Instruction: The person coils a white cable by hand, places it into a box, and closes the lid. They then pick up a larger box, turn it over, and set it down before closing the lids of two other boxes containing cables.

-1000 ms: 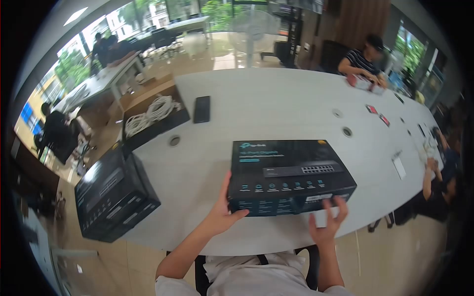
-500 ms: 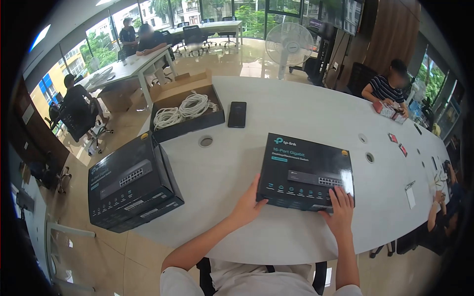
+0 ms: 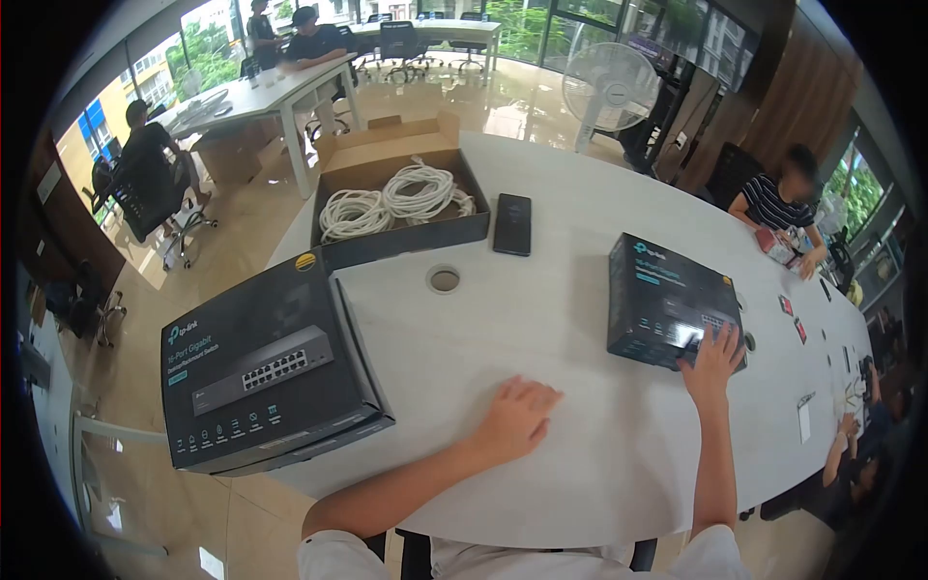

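Observation:
A black TP-Link 16-port switch box lies on the white table to the right of centre. My right hand rests on its near right edge, fingers spread over the top face. My left hand is over the table, empty, with its fingers apart and loosely bent, well away from that box. At the left, two more switch boxes appear stacked, the upper switch box showing its printed top. Behind them stands an open cardboard box holding coiled white cables.
A black phone lies beside the open box, near a round cable hole in the table. Across the table, a person in a striped shirt handles a small box. A white fan stands behind the table.
The switch box under my right hand has moved to the right, away from me. My left hand has let go of it. The camera view has shifted slightly.

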A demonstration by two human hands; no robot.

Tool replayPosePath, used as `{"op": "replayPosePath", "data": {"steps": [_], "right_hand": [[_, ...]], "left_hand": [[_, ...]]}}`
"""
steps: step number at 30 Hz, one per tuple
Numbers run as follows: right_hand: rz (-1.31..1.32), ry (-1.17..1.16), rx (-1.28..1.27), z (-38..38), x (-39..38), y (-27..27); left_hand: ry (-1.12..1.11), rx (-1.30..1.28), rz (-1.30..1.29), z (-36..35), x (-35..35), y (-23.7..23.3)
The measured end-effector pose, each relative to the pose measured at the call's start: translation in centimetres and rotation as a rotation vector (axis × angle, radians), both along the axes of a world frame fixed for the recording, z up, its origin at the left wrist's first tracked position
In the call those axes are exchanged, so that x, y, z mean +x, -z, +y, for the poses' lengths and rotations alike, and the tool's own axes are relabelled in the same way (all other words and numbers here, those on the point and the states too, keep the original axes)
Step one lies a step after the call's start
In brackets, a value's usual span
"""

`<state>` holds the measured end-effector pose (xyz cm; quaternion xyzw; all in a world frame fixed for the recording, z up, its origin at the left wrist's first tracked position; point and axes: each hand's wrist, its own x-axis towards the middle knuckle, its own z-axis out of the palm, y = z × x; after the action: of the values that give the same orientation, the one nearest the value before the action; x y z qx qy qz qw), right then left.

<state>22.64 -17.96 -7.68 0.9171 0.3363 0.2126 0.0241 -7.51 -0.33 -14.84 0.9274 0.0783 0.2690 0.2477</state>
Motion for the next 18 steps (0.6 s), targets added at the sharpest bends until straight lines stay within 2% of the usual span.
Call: {"op": "replayPosePath", "data": {"steps": [1,3,5,7,9,12,15,18], "right_hand": [[-0.015,-0.06,0.01,2.2,-1.7,-1.2],[0.006,-0.356,0.048,7.4,-5.4,-2.7],[0.196,-0.671,0.09,12.4,-8.3,-2.9],[0.283,-0.948,0.118,17.8,-10.5,-1.5],[0.221,-1.078,0.153,23.0,-12.9,-0.2],[0.211,-1.145,0.247,30.3,-15.0,2.5],[0.126,-1.134,0.341,35.5,-16.1,4.2],[0.118,-1.052,0.302,37.7,-16.4,4.7]], "left_hand": [[0.029,-0.017,-0.02,0.0,0.1,0.4],[0.093,-0.044,-0.056,0.3,0.2,1.5],[0.075,-0.113,-0.106,0.6,0.3,2.0],[0.078,-0.222,-0.114,1.2,0.3,1.9],[0.098,-0.369,-0.079,1.9,0.1,1.6],[0.101,-0.832,-0.148,2.4,-0.3,1.2],[0.084,-0.996,-0.133,2.5,-0.5,1.1],[0.083,-1.019,-0.139,2.3,-0.5,1.4]]}}
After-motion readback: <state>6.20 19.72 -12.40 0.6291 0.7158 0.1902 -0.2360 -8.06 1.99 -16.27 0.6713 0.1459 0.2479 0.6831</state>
